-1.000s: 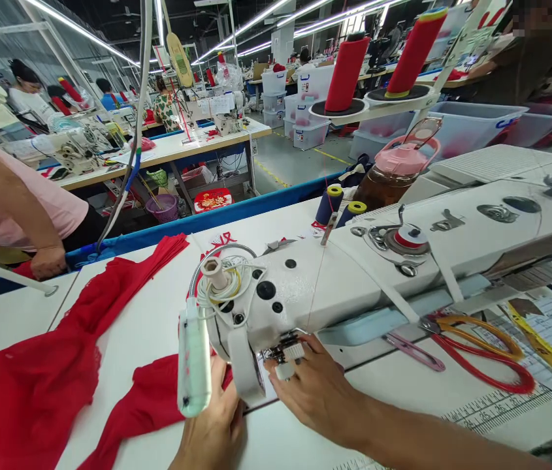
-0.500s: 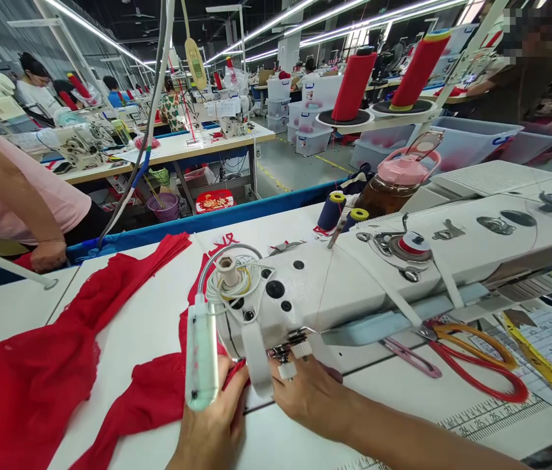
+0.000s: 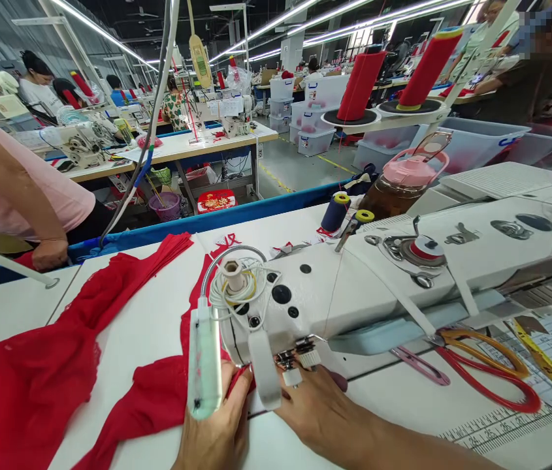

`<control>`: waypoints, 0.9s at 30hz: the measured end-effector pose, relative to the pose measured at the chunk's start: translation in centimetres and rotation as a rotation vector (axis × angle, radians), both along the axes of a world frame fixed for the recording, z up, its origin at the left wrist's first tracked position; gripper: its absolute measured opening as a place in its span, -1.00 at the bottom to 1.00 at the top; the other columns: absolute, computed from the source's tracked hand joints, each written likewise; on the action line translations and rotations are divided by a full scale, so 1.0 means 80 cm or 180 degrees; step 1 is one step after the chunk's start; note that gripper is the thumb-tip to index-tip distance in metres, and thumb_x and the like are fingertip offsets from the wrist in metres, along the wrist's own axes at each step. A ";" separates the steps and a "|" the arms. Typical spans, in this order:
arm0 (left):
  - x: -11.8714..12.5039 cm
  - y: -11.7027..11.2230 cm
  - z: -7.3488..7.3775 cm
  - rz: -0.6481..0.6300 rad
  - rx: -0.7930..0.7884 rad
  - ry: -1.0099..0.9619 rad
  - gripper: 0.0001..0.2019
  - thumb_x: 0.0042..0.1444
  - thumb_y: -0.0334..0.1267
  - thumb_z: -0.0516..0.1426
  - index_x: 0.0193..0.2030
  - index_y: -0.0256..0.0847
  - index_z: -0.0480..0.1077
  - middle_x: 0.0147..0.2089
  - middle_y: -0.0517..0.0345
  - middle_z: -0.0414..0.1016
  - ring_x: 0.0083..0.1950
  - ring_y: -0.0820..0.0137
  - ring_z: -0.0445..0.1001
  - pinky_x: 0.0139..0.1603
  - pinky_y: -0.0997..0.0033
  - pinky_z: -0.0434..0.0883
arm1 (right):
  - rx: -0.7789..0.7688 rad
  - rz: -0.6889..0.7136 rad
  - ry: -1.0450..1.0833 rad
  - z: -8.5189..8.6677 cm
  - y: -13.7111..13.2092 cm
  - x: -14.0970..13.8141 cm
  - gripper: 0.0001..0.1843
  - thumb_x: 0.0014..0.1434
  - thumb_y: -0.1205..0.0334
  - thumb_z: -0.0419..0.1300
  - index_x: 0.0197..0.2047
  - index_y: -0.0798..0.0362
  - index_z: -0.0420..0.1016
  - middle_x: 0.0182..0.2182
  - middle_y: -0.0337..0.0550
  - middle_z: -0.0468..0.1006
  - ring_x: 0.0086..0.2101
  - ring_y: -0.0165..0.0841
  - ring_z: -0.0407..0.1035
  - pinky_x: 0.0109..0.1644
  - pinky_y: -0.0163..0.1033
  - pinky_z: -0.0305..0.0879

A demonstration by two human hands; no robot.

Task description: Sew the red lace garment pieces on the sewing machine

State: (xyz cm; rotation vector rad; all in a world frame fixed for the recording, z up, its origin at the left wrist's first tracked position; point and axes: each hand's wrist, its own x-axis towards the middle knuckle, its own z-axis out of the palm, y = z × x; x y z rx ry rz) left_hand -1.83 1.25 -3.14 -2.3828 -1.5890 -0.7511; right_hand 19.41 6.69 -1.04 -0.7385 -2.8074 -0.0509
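A white sewing machine point(image 3: 354, 281) stretches across the table in front of me. My left hand point(image 3: 219, 431) rests on red fabric point(image 3: 153, 398) just left of the machine's needle area, fingers flat and pressed on the cloth. My right hand point(image 3: 319, 411) lies under the machine head at the presser foot point(image 3: 291, 369), fingers stretched forward, and the fingertips are hidden by the machine. A pale green lamp point(image 3: 204, 365) on a flexible neck hangs over my left hand. More red fabric point(image 3: 25, 385) trails across the table to the left.
Red-handled scissors point(image 3: 491, 372) and a yellow tape measure point(image 3: 550, 372) lie at the right. Blue thread spools point(image 3: 334, 212), a pink-lidded bottle point(image 3: 403, 183) and red thread cones point(image 3: 361, 85) stand behind the machine. A person in a pink shirt point(image 3: 6, 183) stands at the left.
Both hands have shifted slightly right and forward with the red fabric toward the presser foot. The view has drifted a little, so the machine sits lower in the picture.
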 end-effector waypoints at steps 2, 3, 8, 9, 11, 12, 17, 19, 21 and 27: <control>-0.003 0.000 0.001 0.0140 0.0050 -0.0078 -0.66 0.24 -0.40 0.07 0.15 -0.23 0.39 -0.05 -0.11 0.55 -0.04 0.14 0.54 -0.06 0.16 0.47 | 0.0039 0.0035 0.0048 0.002 0.000 0.000 -0.70 0.04 0.57 0.19 -0.21 0.02 0.43 -0.36 -0.20 0.57 -0.16 -0.23 0.40 0.22 -0.08 0.12; -0.005 0.001 0.002 0.0246 0.0071 -0.0110 -0.69 0.24 -0.34 0.10 0.12 -0.21 0.41 -0.07 -0.09 0.55 -0.06 0.14 0.53 -0.09 0.17 0.47 | 0.0063 0.0064 0.0067 0.003 0.000 0.000 -0.72 0.06 0.55 0.20 -0.20 0.03 0.43 -0.34 -0.18 0.57 -0.15 -0.23 0.40 0.22 -0.07 0.11; -0.008 0.005 0.010 0.0070 0.0106 -0.0134 -0.76 0.24 -0.41 0.08 -0.01 -0.16 0.47 -0.16 0.02 0.55 -0.14 0.24 0.51 -0.07 0.22 0.39 | 0.0079 0.0066 0.0043 0.005 -0.004 -0.001 -0.75 0.12 0.52 0.18 -0.15 0.06 0.42 -0.22 -0.11 0.58 -0.12 -0.22 0.38 0.23 -0.01 0.06; -0.006 0.005 0.012 -0.0037 0.0109 -0.0124 -0.73 0.24 -0.46 0.07 0.00 -0.16 0.46 -0.17 0.04 0.55 -0.16 0.27 0.51 -0.05 0.23 0.36 | 0.0065 0.0030 0.0039 0.004 -0.005 -0.001 -0.75 0.13 0.52 0.17 -0.14 0.06 0.42 -0.21 -0.10 0.58 -0.11 -0.22 0.37 0.23 -0.01 0.05; -0.003 0.006 0.015 -0.0168 0.0135 -0.0068 -0.68 0.22 -0.51 0.05 0.03 -0.16 0.45 -0.18 0.07 0.54 -0.20 0.31 0.50 -0.05 0.24 0.32 | 0.0051 -0.0012 0.0060 0.001 -0.006 -0.001 -0.74 0.13 0.52 0.16 -0.13 0.06 0.41 -0.21 -0.11 0.57 -0.13 -0.22 0.36 0.21 -0.02 0.05; -0.002 0.006 0.016 -0.0191 0.0148 -0.0030 -0.67 0.22 -0.52 0.05 0.04 -0.16 0.45 -0.20 0.08 0.54 -0.22 0.32 0.50 -0.06 0.25 0.30 | 0.0042 -0.0013 0.0081 -0.001 -0.006 -0.001 -0.74 0.12 0.52 0.15 -0.13 0.06 0.41 -0.22 -0.11 0.57 -0.16 -0.22 0.36 0.20 -0.03 0.04; 0.002 0.006 0.016 -0.0196 0.0070 0.0227 -0.65 0.22 -0.52 0.00 0.03 -0.15 0.47 -0.29 0.14 0.53 -0.26 0.32 0.48 -0.02 0.18 0.27 | 0.0044 0.0085 0.0173 -0.008 -0.005 0.000 -0.69 0.10 0.56 0.14 -0.11 0.09 0.40 -0.26 -0.13 0.54 -0.25 -0.25 0.33 0.13 -0.03 0.04; 0.004 0.007 0.017 -0.0196 0.0138 0.0331 -0.63 0.21 -0.54 -0.01 0.02 -0.16 0.48 -0.32 0.14 0.54 -0.28 0.30 0.48 0.04 0.09 0.24 | 0.0087 0.0101 0.0211 -0.008 -0.005 0.000 -0.71 0.14 0.56 0.13 -0.09 0.10 0.40 -0.27 -0.14 0.52 -0.27 -0.26 0.33 0.11 -0.04 0.04; 0.007 0.008 0.019 -0.0185 0.0329 0.0332 -0.64 0.18 -0.55 0.00 -0.03 -0.18 0.51 -0.28 0.08 0.57 -0.21 0.24 0.50 0.08 0.05 0.23 | 0.0132 0.0092 0.0276 -0.006 -0.005 0.000 -0.74 0.18 0.54 0.12 -0.09 0.10 0.40 -0.27 -0.14 0.52 -0.27 -0.27 0.32 0.12 -0.04 0.04; 0.006 0.006 0.027 -0.0384 0.0337 0.0298 -0.65 0.19 -0.54 -0.02 -0.08 -0.18 0.53 -0.08 0.02 0.62 0.03 0.21 0.49 0.13 0.18 0.25 | 0.0169 0.0133 0.0370 -0.001 -0.003 0.001 -0.79 0.21 0.52 0.11 -0.13 0.10 0.42 -0.22 -0.12 0.56 -0.29 -0.28 0.31 0.13 -0.05 0.05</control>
